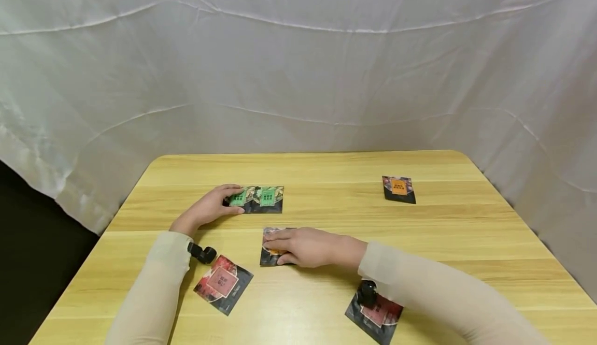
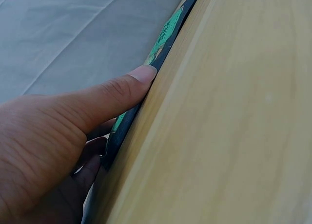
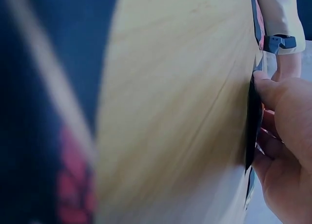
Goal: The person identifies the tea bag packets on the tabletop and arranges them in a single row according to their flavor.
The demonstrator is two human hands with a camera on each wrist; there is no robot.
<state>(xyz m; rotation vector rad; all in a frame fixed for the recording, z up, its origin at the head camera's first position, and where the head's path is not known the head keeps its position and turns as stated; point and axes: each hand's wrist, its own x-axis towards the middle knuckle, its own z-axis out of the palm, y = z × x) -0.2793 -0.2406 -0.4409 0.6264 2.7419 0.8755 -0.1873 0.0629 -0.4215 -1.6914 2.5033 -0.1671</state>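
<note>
Two flat black packets with green labels (image 1: 268, 200) lie side by side, left of centre on the yellow wood-grain tabletop (image 1: 308, 298). Your left hand (image 1: 212, 205) grips the left one by its edges, thumb on the near edge. Your right hand (image 1: 305, 246) holds a flat black packet with an orange label (image 1: 267, 260), nearer you. Two red-labelled black packets (image 1: 224, 284) lie closest.

A pale yellow, wood-grained counter (image 1: 326, 169) with rounded far corners stands before a whitish-grey, wrinkled fabric curtain (image 1: 298, 75) crossed by long, curving creases; a black area (image 1: 37, 246) shows below the curtain's edge at far left.
</note>
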